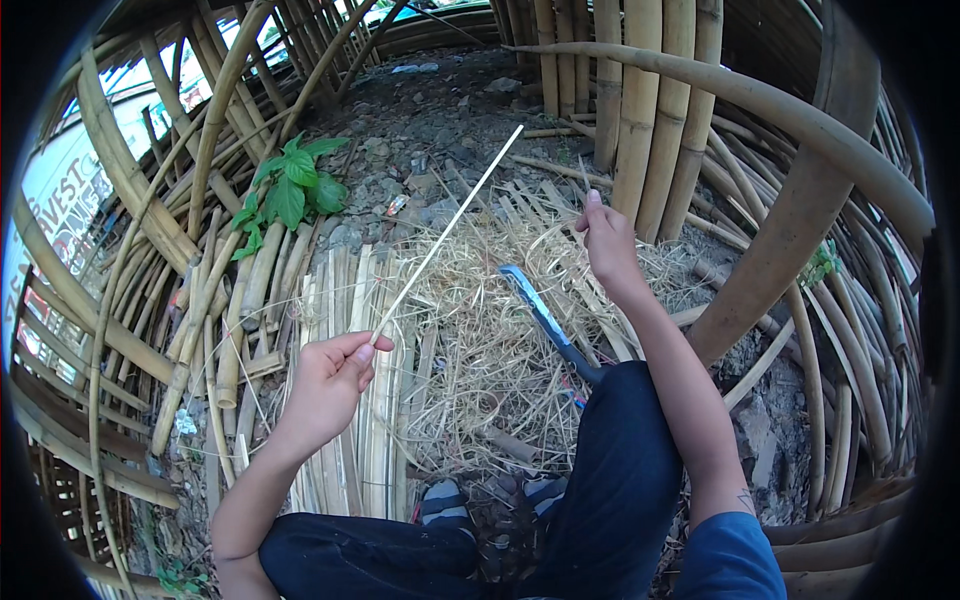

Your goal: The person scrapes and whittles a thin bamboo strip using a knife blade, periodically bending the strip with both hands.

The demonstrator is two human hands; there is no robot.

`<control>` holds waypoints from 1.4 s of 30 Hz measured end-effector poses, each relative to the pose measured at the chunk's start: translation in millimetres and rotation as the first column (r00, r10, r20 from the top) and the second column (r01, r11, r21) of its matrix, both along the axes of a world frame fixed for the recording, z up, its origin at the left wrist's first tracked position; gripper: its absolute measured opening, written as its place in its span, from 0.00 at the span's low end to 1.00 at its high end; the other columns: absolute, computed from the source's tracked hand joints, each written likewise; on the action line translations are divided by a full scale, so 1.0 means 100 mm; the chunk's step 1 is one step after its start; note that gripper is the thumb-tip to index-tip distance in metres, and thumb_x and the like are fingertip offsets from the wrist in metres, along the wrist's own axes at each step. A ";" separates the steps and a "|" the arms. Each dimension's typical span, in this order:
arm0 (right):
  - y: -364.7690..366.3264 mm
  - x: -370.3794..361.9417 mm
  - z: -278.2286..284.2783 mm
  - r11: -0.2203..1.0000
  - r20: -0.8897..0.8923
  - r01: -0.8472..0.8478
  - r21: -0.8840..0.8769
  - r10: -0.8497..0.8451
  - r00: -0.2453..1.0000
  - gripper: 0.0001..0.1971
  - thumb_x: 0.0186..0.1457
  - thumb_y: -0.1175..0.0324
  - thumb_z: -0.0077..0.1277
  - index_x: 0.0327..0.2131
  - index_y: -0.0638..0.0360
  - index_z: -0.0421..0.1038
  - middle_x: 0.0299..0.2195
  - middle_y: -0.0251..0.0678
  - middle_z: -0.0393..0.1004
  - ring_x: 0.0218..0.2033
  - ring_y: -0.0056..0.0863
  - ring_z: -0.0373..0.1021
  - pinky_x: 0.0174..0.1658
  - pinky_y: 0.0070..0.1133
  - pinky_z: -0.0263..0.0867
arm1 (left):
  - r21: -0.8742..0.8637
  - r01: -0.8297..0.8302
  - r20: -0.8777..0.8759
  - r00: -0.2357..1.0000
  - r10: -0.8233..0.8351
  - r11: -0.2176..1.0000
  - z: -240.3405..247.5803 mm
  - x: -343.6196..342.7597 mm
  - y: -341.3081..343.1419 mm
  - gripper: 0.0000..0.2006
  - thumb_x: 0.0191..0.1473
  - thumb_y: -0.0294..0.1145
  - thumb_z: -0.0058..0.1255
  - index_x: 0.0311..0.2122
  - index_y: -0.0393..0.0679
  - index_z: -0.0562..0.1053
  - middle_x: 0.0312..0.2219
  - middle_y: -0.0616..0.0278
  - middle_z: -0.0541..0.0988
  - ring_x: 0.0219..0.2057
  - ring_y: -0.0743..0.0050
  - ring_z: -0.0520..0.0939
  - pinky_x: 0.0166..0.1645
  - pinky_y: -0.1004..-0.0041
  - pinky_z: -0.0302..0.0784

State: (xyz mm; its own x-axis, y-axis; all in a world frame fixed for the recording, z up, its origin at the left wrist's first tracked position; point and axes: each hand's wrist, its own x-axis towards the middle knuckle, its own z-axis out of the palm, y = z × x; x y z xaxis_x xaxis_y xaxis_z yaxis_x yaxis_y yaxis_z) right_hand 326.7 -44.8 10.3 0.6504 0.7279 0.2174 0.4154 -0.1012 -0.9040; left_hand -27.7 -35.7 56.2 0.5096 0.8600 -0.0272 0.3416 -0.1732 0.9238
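Note:
My left hand (335, 388) pinches the lower end of a long, thin, pale bamboo strip (450, 225). The strip slants up and away to the right over the shavings. Farther right, my raised right hand (610, 243) is closed, with a slim pointed piece (584, 173) sticking up from its fingers; its kind is too small to tell. Between the hands, a long blue-and-silver blade with a dark handle (545, 318) lies on the shavings, its handle end by my right knee. Neither hand touches it.
Split bamboo slats (345, 440) lie beside curly bamboo shavings (475, 385) in front of me. Upright bamboo poles (640, 110) and a thick slanting post (780, 235) stand at right. More poles (140, 170) and a leafy green plant (292, 185) are at left.

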 end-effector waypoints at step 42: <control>-0.41 -1.18 0.28 0.347 -0.365 -0.938 -0.005 0.872 0.325 0.18 0.61 0.60 0.43 0.23 0.63 0.69 0.13 0.23 0.60 0.15 0.11 0.53 0.19 0.14 0.47 | -0.208 0.242 0.060 0.970 -0.235 0.948 0.18 0.19 -0.14 0.10 0.59 0.23 0.37 0.30 0.35 0.72 0.15 0.73 0.64 0.16 0.90 0.60 0.21 0.82 0.55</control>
